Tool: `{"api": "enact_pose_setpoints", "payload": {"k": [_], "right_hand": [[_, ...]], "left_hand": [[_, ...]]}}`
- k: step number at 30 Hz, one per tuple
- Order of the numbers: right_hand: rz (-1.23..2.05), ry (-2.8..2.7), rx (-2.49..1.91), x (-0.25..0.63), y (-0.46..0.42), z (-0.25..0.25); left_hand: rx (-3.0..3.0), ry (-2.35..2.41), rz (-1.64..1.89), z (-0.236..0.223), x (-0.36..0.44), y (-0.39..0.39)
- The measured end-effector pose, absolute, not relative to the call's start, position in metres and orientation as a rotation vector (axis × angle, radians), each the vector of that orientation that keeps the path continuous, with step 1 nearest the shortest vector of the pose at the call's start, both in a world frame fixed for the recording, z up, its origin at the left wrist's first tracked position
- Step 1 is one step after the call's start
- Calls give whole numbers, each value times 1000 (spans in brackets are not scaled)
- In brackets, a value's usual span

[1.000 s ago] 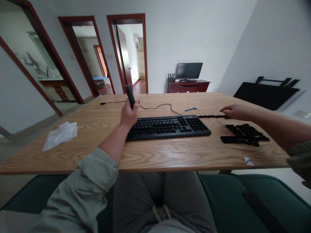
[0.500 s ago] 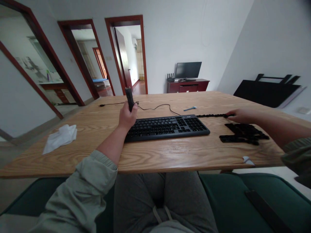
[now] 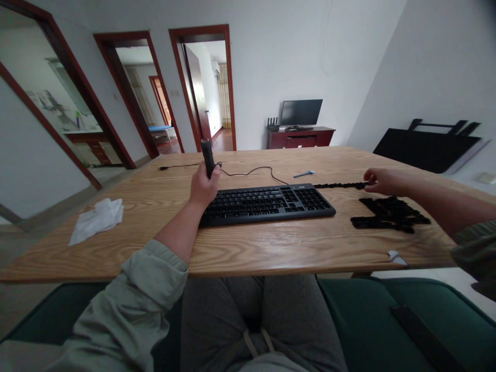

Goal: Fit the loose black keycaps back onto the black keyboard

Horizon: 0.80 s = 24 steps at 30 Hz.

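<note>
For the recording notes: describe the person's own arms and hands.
The left hand and right hand are bare, as are both forearms. A crumpled pale sage-green cloth sleeve is pushed up the left arm; the right sleeve looks darker olive.

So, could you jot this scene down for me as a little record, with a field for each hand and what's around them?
Surface: wooden table
Left hand: grips an upright black stick-like object
Right hand: fingers at the end of a row of small black pieces
Below right hand: heap of black pieces
Centre: black keyboard
Far left: crumpled white tissue
</note>
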State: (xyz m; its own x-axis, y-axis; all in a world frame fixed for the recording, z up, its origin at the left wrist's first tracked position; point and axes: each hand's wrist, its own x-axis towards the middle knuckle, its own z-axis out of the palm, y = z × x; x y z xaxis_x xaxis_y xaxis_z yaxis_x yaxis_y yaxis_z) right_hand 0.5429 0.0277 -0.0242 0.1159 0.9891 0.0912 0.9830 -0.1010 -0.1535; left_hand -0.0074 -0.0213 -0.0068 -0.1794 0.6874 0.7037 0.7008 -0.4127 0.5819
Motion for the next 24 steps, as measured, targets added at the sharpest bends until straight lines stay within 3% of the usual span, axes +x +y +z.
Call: {"api": "enact_pose_setpoints", "payload": {"k": [6, 15, 24], "right_hand": [[367, -2104, -2203, 536, 31, -29], [111, -2061, -2255, 539, 46, -40], [266, -2048, -2163, 531, 34, -32]], "left_hand": [[-2007, -1698, -1706, -6, -7, -22], [-2009, -1705, -1698, -7, -8, -22], [-2025, -1686, -1704, -6, -8, -23]]}}
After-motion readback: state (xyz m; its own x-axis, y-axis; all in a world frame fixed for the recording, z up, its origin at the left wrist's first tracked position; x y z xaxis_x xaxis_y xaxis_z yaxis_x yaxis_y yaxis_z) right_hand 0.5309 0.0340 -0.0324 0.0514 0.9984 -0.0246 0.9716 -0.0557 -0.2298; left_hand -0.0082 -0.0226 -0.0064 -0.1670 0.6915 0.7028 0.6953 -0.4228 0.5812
